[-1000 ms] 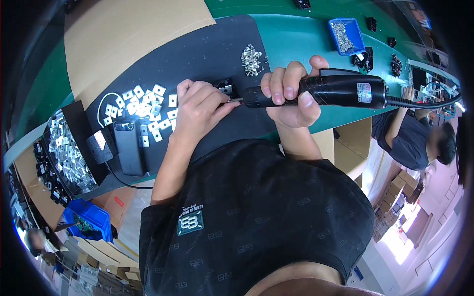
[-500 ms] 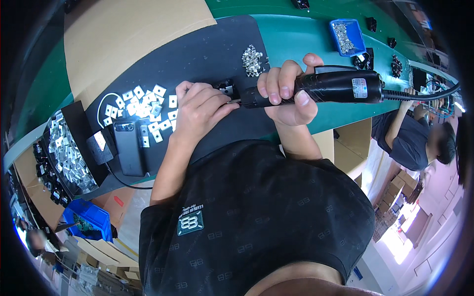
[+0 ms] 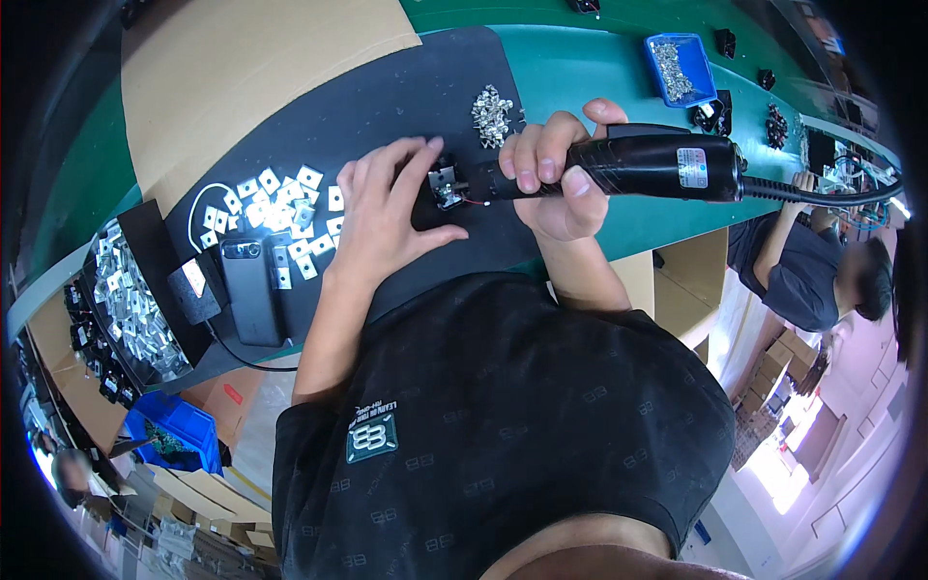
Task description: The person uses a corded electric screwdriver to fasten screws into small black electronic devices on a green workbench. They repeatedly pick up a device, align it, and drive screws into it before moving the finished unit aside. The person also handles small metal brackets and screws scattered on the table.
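My right hand [image 3: 556, 184] grips a black electric screwdriver [image 3: 638, 169] with a cable running off to the right. Its tip points left at a small black part with a metal plate [image 3: 446, 184]. My left hand [image 3: 387, 208] holds that part down on the black mat [image 3: 387, 97], fingers around it. A small heap of screws [image 3: 493, 104] lies on the mat just beyond the tool's tip.
Several square metal plates [image 3: 280, 208] lie scattered left of my hands, beside a black phone [image 3: 249, 288]. A black tray of metal plates [image 3: 130, 300] stands at the far left. A blue bin of screws [image 3: 677, 66] sits on the green bench [image 3: 599, 68]. Another person [image 3: 822, 271] works at right.
The screwdriver has lifted slightly and its tip now shows off the part. My left hand has opened a little around the part.
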A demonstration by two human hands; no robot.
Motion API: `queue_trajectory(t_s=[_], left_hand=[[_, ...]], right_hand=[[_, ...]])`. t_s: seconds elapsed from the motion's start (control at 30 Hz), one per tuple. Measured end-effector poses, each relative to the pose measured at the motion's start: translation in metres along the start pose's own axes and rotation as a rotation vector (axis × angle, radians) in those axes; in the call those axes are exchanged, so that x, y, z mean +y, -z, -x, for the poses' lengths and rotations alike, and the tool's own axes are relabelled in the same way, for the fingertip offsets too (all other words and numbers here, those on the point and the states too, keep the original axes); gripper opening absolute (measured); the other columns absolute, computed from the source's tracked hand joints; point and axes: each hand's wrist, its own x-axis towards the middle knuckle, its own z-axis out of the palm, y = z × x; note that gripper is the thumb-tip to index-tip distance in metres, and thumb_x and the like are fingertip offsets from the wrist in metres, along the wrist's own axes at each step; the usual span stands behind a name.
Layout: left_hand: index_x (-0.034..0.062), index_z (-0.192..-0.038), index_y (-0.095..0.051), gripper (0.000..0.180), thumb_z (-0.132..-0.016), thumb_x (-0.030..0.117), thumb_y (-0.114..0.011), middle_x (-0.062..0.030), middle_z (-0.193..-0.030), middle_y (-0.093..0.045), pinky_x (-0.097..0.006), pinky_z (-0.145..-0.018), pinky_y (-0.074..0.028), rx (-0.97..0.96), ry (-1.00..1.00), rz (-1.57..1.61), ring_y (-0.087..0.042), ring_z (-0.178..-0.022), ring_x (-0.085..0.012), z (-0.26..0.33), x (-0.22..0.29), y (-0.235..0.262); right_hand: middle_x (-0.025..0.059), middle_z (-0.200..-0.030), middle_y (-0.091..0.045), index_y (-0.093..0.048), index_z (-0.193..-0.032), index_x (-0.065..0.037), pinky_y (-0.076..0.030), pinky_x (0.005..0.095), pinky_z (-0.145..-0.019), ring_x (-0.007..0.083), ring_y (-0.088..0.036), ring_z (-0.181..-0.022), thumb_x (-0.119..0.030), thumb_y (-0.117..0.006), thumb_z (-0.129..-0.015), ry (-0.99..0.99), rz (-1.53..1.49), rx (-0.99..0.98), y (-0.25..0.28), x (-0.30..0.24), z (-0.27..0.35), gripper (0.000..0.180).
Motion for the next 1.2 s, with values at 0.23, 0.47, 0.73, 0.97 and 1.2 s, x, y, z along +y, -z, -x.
queue_trajectory(t_s=[0.23,0.47,0.73,0.97,1.2], left_hand=[[0.0079,-0.126,-0.052,0.079,-0.057,0.029,-0.083,-0.0082,-0.113,-0.058,-0.043,-0.094,-0.034,-0.129,0.027,0.029,-0.053,-0.105,-0.0264,-0.006,-0.003,-0.008],[0.0081,-0.122,-0.057,0.074,-0.056,0.029,-0.082,-0.0083,-0.101,-0.057,-0.042,-0.092,-0.035,-0.108,0.021,0.026,-0.053,-0.098,-0.0261,-0.009,-0.003,-0.009],[0.0093,-0.121,-0.057,0.074,-0.055,0.030,-0.082,-0.0073,-0.097,-0.056,-0.042,-0.091,-0.035,-0.124,0.024,0.027,-0.053,-0.096,-0.0254,-0.012,-0.004,-0.009],[0.0081,-0.122,-0.057,0.076,-0.054,0.032,-0.081,-0.0097,-0.098,-0.057,-0.041,-0.091,-0.034,-0.157,0.033,0.015,-0.055,-0.097,-0.0277,-0.016,-0.004,-0.009],[0.0096,-0.117,-0.059,0.073,-0.052,0.033,-0.081,-0.0068,-0.091,-0.055,-0.041,-0.088,-0.035,-0.147,0.002,0.041,-0.054,-0.090,-0.0248,-0.019,-0.009,-0.008]], right_hand=[[0.0044,-0.076,-0.048,-0.029,-0.135,-0.011,-0.047,0.0350,-0.066,0.0161,-0.051,-0.063,-0.015,-0.061,-0.086,0.032,0.127,0.033,-0.001,0.009,0.001,0.058],[0.0050,-0.077,-0.049,-0.029,-0.134,-0.011,-0.047,0.0348,-0.066,0.0163,-0.051,-0.063,-0.013,-0.060,-0.086,0.057,0.152,0.019,0.001,0.010,0.000,0.058],[0.0050,-0.077,-0.049,-0.029,-0.135,-0.011,-0.047,0.0350,-0.067,0.0162,-0.052,-0.064,-0.014,-0.059,-0.086,0.067,0.154,0.025,0.003,0.013,0.001,0.057],[0.0045,-0.076,-0.048,-0.034,-0.126,-0.012,-0.047,0.0344,-0.065,0.0157,-0.051,-0.063,-0.011,-0.060,-0.085,0.053,0.134,0.010,0.003,0.014,-0.003,0.049],[0.0027,-0.072,-0.048,-0.039,-0.111,-0.012,-0.046,0.0325,-0.062,0.0141,-0.050,-0.060,-0.002,-0.061,-0.082,0.032,0.090,-0.084,0.000,0.021,-0.005,0.037]])
